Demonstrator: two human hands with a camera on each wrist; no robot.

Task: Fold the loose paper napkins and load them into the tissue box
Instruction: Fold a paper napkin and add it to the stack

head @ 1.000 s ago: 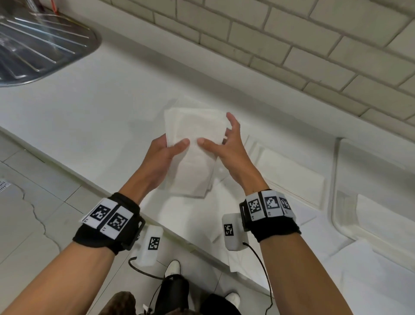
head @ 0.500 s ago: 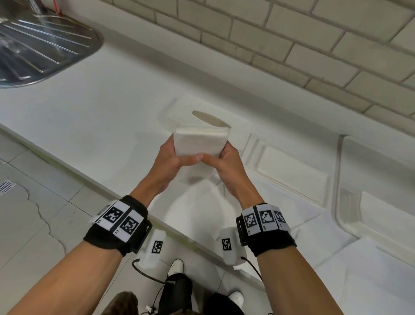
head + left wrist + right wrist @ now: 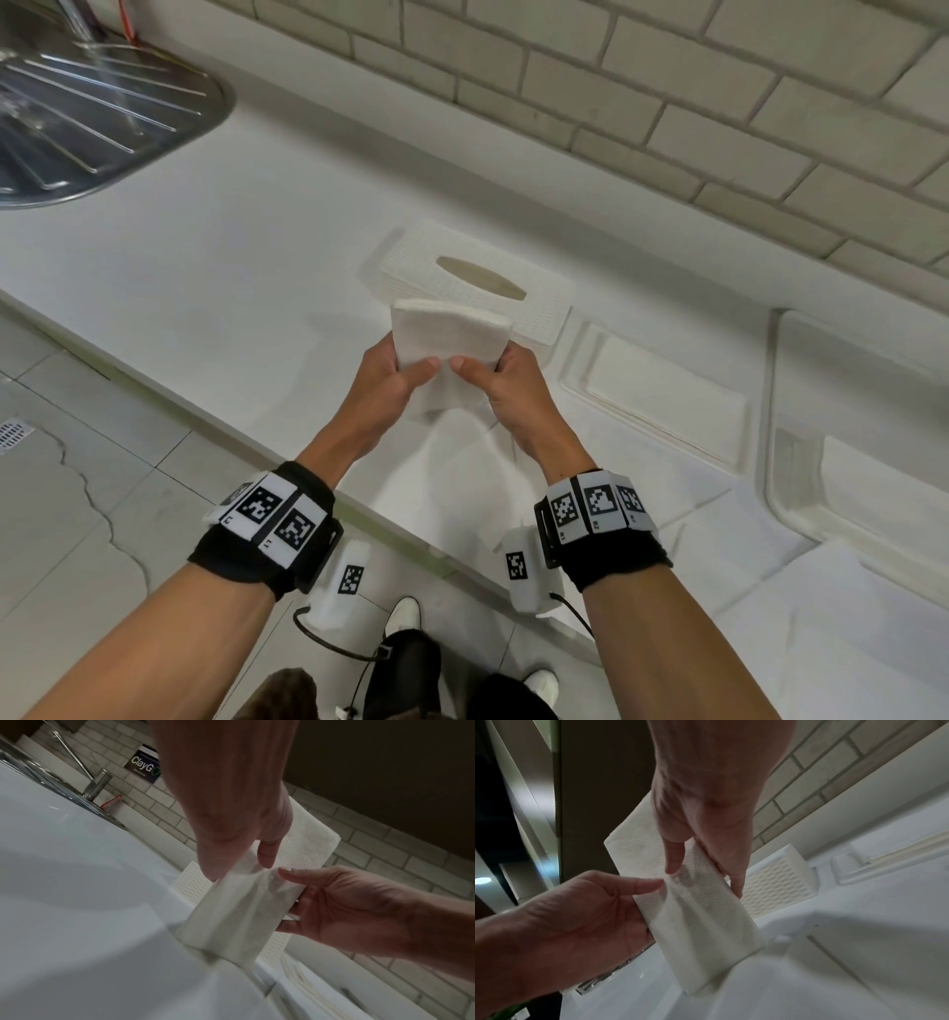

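Both hands hold one folded white napkin (image 3: 449, 334) upright above the counter. My left hand (image 3: 411, 367) pinches its left side and my right hand (image 3: 482, 370) pinches its right side, thumbs toward me and nearly touching. In the left wrist view the napkin (image 3: 239, 912) hangs as a doubled strip between the two hands. The right wrist view shows the same napkin (image 3: 706, 912). Just behind it lies the white textured tissue box (image 3: 477, 288) with an oval slot on top, also visible as the box (image 3: 777, 886) in the right wrist view.
A shallow white tray (image 3: 580, 360) holding flat folded napkins lies right of the box, with a larger white tray (image 3: 770, 462) beyond it. Loose napkins (image 3: 447, 488) lie on the counter under my hands and at the near right. A steel sink drainer (image 3: 77, 118) is far left. A brick wall runs behind.
A second ago the napkin was held tall and flatter; the hands have folded its top down toward me and drawn together, uncovering the box's slot. Little has changed in the last half second.
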